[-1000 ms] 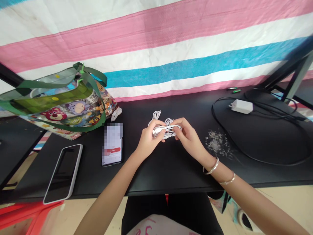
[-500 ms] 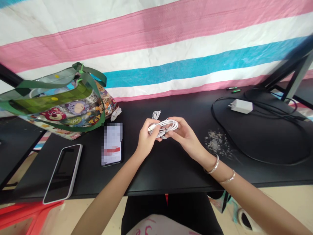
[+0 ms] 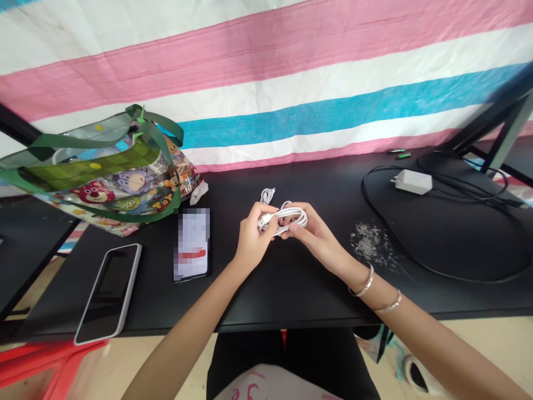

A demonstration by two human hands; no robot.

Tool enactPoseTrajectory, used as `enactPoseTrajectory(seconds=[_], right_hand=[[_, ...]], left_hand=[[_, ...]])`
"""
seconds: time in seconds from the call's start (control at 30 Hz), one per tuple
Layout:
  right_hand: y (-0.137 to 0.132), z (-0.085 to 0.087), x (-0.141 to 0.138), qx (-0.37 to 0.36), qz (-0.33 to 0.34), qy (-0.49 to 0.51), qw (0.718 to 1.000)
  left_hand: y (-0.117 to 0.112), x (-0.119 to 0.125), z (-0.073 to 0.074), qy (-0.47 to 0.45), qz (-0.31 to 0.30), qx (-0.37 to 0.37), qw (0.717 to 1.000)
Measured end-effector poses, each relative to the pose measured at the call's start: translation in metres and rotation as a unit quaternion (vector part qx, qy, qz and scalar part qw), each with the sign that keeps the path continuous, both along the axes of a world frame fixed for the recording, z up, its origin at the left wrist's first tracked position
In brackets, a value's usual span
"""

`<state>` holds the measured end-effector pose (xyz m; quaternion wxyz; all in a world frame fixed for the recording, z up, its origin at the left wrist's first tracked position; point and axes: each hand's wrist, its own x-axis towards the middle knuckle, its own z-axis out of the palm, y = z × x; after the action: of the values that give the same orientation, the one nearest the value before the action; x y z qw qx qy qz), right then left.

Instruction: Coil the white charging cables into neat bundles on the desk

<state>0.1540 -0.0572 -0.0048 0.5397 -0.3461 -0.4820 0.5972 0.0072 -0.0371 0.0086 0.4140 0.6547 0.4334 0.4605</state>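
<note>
A white USB cable (image 3: 296, 213), coiled into a flat loop, is held between both hands above the black table. My left hand (image 3: 255, 236) grips the left end of the coil, thumb on top, beside the USB plug that points left. On the coil's right side, my right hand (image 3: 312, 230) is closed with its thumb pressed on the strands; its other fingers are partly hidden behind them. Just beyond my left fingers, a second small bundle of white cable (image 3: 267, 195) lies on the table.
Left of my hands lie a lit phone (image 3: 192, 244) and a white-edged dark phone (image 3: 109, 294). A clear cartoon bag (image 3: 133, 189) with green handles stands behind them. To the right are a white charger (image 3: 413, 181), a looped black cable (image 3: 391, 233) and pale scraps (image 3: 372, 243).
Both hands have shifted very slightly, and my right thumb now lies farther over the coil, covering the dark tie that showed at its middle. The cable stays in both hands.
</note>
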Motion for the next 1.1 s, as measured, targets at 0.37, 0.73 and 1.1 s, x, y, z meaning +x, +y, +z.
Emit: enactPoseTrajectory(seconds=[0.37,0.73,1.1], right_hand=[[0.003,0.008,-0.002,-0.03,-0.06,0.005,0.998],[0.008,0.014,0.014,-0.102,0.013,-0.062,0.993],[0.008,0.011,0.015,0.013,0.01,-0.108,0.994]], left_hand=[[-0.004,0.002,-0.001,0.039,-0.034,0.05,0.997],[-0.004,0.001,-0.002,0.053,-0.06,0.05,0.995],[-0.003,0.0,0.001,0.065,-0.075,0.003,0.995]])
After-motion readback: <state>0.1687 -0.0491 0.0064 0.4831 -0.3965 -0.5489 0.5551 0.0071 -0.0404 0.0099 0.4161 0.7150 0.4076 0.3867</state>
